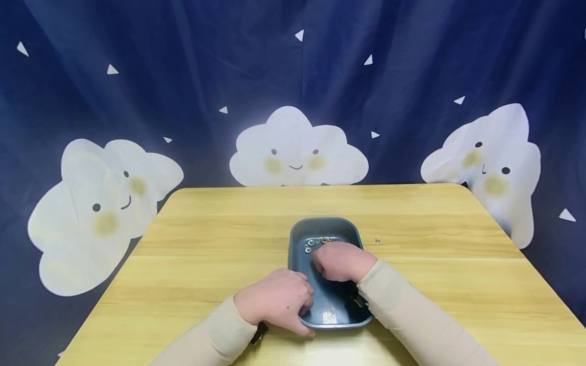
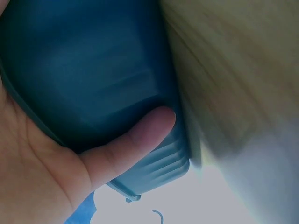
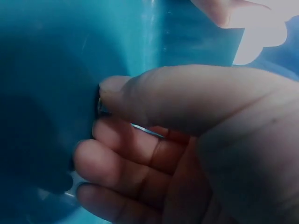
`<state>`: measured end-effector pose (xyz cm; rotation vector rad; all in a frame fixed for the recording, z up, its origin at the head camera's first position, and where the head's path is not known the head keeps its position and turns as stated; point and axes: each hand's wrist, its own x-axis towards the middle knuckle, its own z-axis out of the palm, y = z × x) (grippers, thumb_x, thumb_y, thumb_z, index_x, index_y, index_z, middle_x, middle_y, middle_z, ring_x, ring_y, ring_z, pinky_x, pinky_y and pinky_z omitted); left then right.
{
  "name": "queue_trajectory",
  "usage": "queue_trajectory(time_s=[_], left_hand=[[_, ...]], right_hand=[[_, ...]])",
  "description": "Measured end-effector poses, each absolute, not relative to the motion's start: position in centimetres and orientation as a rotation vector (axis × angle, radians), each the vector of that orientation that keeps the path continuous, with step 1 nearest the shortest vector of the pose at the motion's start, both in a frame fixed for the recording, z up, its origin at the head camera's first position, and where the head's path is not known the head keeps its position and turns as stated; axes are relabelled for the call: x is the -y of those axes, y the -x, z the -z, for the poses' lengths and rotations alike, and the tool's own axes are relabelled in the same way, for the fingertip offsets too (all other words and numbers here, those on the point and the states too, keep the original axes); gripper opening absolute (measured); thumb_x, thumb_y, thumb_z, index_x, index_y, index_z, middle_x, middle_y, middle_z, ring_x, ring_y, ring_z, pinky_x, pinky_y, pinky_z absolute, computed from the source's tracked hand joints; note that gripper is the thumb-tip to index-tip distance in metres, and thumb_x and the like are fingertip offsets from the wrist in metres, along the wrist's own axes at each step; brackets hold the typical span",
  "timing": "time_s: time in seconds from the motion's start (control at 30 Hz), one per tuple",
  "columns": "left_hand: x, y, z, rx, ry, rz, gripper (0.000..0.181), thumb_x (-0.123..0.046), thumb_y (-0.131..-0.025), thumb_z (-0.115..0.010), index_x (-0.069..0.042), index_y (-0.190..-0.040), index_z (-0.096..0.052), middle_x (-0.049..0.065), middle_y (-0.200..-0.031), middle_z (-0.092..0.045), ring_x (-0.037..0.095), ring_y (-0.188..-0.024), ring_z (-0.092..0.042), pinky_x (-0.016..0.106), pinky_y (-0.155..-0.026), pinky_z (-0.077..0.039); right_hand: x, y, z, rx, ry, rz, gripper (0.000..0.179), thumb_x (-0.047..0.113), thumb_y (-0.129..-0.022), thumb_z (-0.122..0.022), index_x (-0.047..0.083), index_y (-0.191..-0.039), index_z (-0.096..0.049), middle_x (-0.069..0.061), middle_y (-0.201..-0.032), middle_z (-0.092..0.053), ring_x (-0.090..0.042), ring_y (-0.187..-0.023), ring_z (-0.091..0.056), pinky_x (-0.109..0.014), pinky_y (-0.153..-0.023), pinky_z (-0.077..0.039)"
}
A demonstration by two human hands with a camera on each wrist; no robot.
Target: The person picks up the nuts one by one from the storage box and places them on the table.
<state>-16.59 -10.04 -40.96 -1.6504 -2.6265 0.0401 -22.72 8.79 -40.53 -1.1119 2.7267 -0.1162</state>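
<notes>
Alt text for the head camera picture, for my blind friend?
A person's right hand reaches into a blue tray on a wooden table, near small metal pieces; the left hand grips the tray's edge. Behind hangs a cloud-print backdrop.

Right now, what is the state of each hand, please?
Left hand: closed, holding the tray by its side.
Right hand: closed, apparently pinching a small metal piece.

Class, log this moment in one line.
left hand: grips tray; right hand: in tray, seemingly pinching nut; other nuts: tray's far end
</notes>
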Motion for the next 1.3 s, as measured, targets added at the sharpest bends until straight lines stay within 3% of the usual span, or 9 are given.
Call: queue_trajectory(time_s=[0.47, 0.97, 1.3], left_hand=[[10.1, 16.4, 41.1, 2.604, 1.667, -0.043, 0.052, -0.067, -0.073, -0.074, -0.031, -0.05, -0.045, -0.023, -0.061, -0.038, 0.002, -0.064, -0.042, 0.017, -0.052, -0.03], [10.0, 16.6, 40.8, 2.606, 1.668, -0.018, 0.054, -0.066, -0.072, -0.076, -0.03, -0.05, -0.043, -0.023, -0.059, -0.036, 0.001, -0.064, -0.041, 0.016, -0.052, -0.029], [10.1, 16.6, 41.0, 2.588, 1.656, -0.009, 0.055, -0.067, -0.07, -0.077, -0.031, -0.049, -0.041, -0.024, -0.059, -0.034, 0.001, -0.063, -0.04, 0.016, -0.052, -0.028]], right_hand=[[-9.8, 22.4, 40.2, -2.736, 1.206, 0.247, 0.026, -0.002, -0.076, -0.065, 0.021, -0.07, -0.055, 0.01, -0.069, -0.051, -0.011, -0.063, -0.049, -0.027, -0.061, -0.045], [-11.4, 21.8, 36.8, -2.854, 1.26, 0.408, 0.025, -0.002, -0.076, -0.062, 0.022, -0.074, -0.053, 0.008, -0.075, -0.049, -0.01, -0.067, -0.046, -0.027, -0.06, -0.041], [-13.3, 22.1, 34.6, -2.851, 1.226, 0.497, 0.022, 0.0, -0.08, -0.064, 0.021, -0.079, -0.057, 0.009, -0.078, -0.053, -0.01, -0.071, -0.048, -0.027, -0.066, -0.044]])
